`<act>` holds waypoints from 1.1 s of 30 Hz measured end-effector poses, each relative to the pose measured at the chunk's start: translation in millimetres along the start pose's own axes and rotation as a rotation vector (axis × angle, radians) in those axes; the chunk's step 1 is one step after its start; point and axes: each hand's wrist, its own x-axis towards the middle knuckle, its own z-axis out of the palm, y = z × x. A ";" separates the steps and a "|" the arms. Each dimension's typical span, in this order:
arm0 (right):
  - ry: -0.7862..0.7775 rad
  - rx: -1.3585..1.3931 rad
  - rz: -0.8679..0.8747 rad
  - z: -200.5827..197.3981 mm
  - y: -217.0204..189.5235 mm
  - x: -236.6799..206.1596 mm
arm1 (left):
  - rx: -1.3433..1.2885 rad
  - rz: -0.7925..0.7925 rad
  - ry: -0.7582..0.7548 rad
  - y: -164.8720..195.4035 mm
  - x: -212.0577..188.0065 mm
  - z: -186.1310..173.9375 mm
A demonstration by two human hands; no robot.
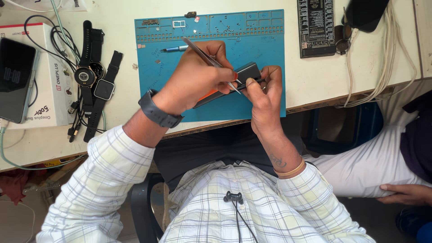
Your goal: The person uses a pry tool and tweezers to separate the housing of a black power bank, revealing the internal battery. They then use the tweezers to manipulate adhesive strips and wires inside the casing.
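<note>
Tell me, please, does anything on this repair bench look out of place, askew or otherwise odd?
Nothing looks damaged or spilled. The blue work mat overhangs the table edge at its near right corner, and black cables lie tangled around the two watches at the left. Small loose parts sit scattered on the mat.

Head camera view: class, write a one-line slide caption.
Left hand works thin metal tweezers at a dark slim phone steadied by the right hand over a blue repair mat.
</note>
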 end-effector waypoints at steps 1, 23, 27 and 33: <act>0.000 0.007 -0.003 1.5 -1.2 0.5 | 0.155 0.153 0.054 -0.9 -5.4 3.8; -0.035 0.032 -0.014 5.2 -6.4 -4.3 | 1.094 0.894 0.582 -57.0 -68.8 73.5; -0.033 0.012 -0.011 5.1 -6.1 -6.5 | 1.100 0.876 0.576 -58.7 -70.5 74.1; -0.016 -0.016 -0.033 6.1 -4.3 -3.4 | 1.056 0.858 0.685 -57.9 -82.1 63.0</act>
